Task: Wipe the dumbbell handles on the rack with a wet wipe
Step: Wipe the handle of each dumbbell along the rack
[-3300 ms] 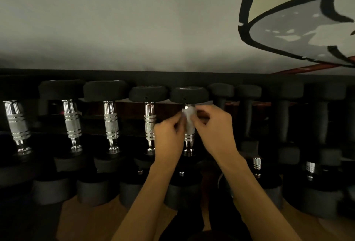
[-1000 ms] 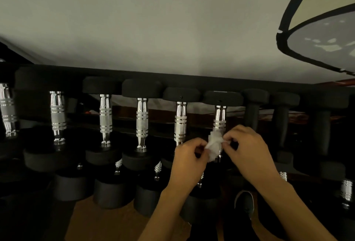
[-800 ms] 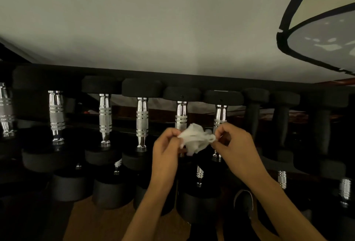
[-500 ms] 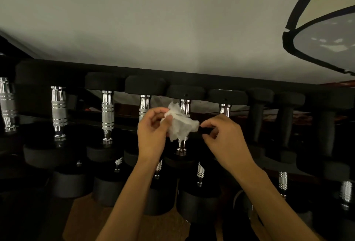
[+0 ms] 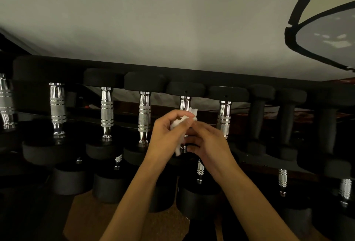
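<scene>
Hands meet in front of the upper row of the rack (image 5: 192, 76), and I see both on the wipe (image 5: 184, 120). My left hand (image 5: 169, 135) is curled shut around the crumpled white wipe, pressing it against a chrome handle (image 5: 184, 103), the fifth chrome one from the left in that row. My right hand (image 5: 207, 140) is closed too, its fingertips pinching the wipe from the right, just below the left thumb. The next handle (image 5: 224, 117) stands just beside the right hand, bare.
</scene>
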`<state>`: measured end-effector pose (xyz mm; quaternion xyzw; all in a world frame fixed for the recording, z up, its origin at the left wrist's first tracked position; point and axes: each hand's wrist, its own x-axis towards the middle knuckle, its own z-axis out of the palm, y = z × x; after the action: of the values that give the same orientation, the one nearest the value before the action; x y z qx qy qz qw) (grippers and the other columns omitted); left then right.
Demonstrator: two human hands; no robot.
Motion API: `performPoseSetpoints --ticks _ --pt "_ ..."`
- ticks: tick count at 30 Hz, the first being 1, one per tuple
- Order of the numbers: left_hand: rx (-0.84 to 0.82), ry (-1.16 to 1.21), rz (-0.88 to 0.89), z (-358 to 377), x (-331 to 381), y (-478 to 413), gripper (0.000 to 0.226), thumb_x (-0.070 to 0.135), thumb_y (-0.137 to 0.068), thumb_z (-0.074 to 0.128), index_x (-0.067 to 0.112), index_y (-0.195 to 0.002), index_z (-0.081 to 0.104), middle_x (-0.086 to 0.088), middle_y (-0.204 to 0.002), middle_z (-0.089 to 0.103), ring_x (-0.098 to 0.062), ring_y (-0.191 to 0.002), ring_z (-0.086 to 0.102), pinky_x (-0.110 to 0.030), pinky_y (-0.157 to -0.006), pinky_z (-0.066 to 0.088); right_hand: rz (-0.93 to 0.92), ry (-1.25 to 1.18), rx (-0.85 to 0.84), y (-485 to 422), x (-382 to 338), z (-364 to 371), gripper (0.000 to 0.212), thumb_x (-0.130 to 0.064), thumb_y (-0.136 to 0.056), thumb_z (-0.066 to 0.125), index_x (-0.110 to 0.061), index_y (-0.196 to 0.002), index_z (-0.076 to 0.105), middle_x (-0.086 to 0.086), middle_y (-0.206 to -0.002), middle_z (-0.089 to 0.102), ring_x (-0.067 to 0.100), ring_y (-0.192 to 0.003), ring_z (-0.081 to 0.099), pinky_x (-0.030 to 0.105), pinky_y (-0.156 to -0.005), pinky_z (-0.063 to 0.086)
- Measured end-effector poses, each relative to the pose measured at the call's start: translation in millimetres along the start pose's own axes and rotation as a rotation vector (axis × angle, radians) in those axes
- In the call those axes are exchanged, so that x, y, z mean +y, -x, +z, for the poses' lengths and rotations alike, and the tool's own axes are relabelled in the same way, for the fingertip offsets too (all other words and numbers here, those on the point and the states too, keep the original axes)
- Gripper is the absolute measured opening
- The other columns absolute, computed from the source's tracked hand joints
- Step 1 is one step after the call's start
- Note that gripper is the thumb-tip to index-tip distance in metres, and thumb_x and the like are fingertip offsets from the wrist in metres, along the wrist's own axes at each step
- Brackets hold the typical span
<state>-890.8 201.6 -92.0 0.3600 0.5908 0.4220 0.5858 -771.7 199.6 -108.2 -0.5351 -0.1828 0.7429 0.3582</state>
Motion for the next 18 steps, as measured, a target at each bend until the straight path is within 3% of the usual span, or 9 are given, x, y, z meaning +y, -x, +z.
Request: performPoseSetpoints --ticks 3,5,7,9,12,16,18 --pt "0.090 0.039 0.031 0 -1 -4 0.016 0.003 -0.093 0.056 0.010 -0.091 0.070 0.000 -0.091 0.074 -0.012 -0.086 0.070 -0.024 -0.068 0.055 -0.116 -0.024 0.122 -9 3 -5 0.010 -0.003 -0.091 0.060 -0.003 -0.090 0.070 0.013 -0.084 0.073 0.022 -0.075 0.067 0.035 -0.072 0.055" --pt "0.245 0.078 0.023 -7 -7 -14 0.014 0.004 -0.091 0.058 0.012 -0.094 0.070 -0.004 -0.098 0.073 -0.017 -0.092 0.070 -0.027 -0.072 0.054 -0.271 0.120 0.228 -15 0 -9 0.011 0.001 -0.088 0.063 -0.005 -0.086 0.071 0.011 -0.075 0.071 0.019 -0.069 0.066 0.034 -0.072 0.055" --pt "0.341 0.103 -0.036 -18 -14 -21 0.018 0.006 -0.089 0.061 0.014 -0.104 0.067 -0.010 -0.107 0.070 -0.023 -0.099 0.069 -0.030 -0.076 0.056 -0.322 0.137 0.263 -18 -5 -11 0.010 0.000 -0.089 0.063 -0.006 -0.089 0.071 0.012 -0.079 0.073 0.022 -0.073 0.069 0.032 -0.072 0.057" --pt "0.347 0.004 -0.063 -26 -22 -22 0.031 0.007 -0.088 0.062 0.018 -0.117 0.061 -0.006 -0.114 0.067 -0.018 -0.101 0.067 -0.025 -0.079 0.056 -0.286 0.088 0.222 -19 -8 -9 0.012 -0.001 -0.090 0.063 -0.005 -0.098 0.070 0.013 -0.090 0.074 0.023 -0.083 0.072 0.031 -0.076 0.059" --pt "0.371 -0.303 0.033 -22 -29 -14 0.046 0.008 -0.086 0.064 0.021 -0.129 0.055 0.004 -0.122 0.060 -0.006 -0.107 0.059 -0.004 -0.079 0.047 -0.303 0.204 0.179 -23 -2 -3 0.021 0.000 -0.087 0.065 -0.007 -0.107 0.069 0.007 -0.097 0.073 0.009 -0.087 0.071 0.021 -0.074 0.057" --pt "0.320 -0.459 0.170 -8 -34 -5 0.041 0.010 -0.090 0.062 0.025 -0.128 0.058 0.007 -0.121 0.063 -0.004 -0.110 0.059 -0.013 -0.090 0.048 -0.454 0.527 0.211 -33 7 -3 0.028 -0.001 -0.079 0.074 -0.023 -0.094 0.068 -0.003 -0.097 0.071 0.011 -0.090 0.068 0.022 -0.077 0.056" --pt "0.234 -0.480 0.147 3 -38 -3 0.041 0.012 -0.094 0.057 0.031 -0.130 0.055 0.005 -0.105 0.068 -0.003 -0.093 0.064 -0.010 -0.077 0.048 -0.500 0.594 0.232 -37 6 -6 0.025 0.001 -0.078 0.073 -0.022 -0.087 0.069 -0.004 -0.091 0.072 0.011 -0.086 0.069 0.021 -0.078 0.055"
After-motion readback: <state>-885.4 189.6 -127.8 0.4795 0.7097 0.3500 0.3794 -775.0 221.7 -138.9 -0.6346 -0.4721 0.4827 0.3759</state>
